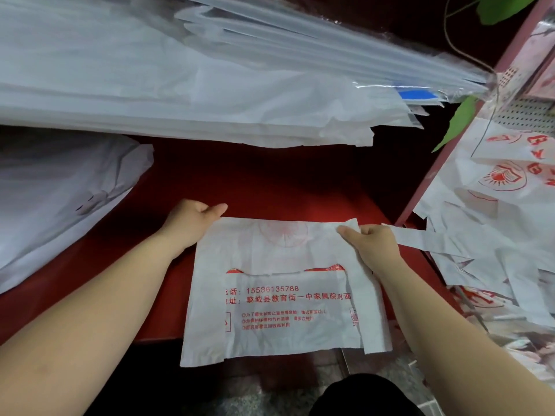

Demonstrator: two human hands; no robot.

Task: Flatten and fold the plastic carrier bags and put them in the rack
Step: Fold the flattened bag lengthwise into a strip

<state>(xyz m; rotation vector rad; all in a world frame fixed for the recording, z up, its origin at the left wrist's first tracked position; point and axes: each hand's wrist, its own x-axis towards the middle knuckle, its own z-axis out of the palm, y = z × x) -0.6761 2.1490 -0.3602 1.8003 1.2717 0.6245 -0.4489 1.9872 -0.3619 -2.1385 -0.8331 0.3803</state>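
A white plastic carrier bag (279, 298) with red print lies flat on the red table, folded once, its near edge hanging over the table's front. My left hand (192, 222) grips the bag's far left corner, thumb on top. My right hand (372, 243) pinches the far right corner and the handle strip there. To the right stands the pink-framed rack (450, 151) with several white, red-printed bags (492, 205) piled in it, some handles trailing out.
A thick stack of white and clear plastic bags (180, 85) fills the back of the red table (270, 181). Another white pile (60, 190) lies at the left. Green leaves (456, 121) hang by the rack. Grey floor shows below.
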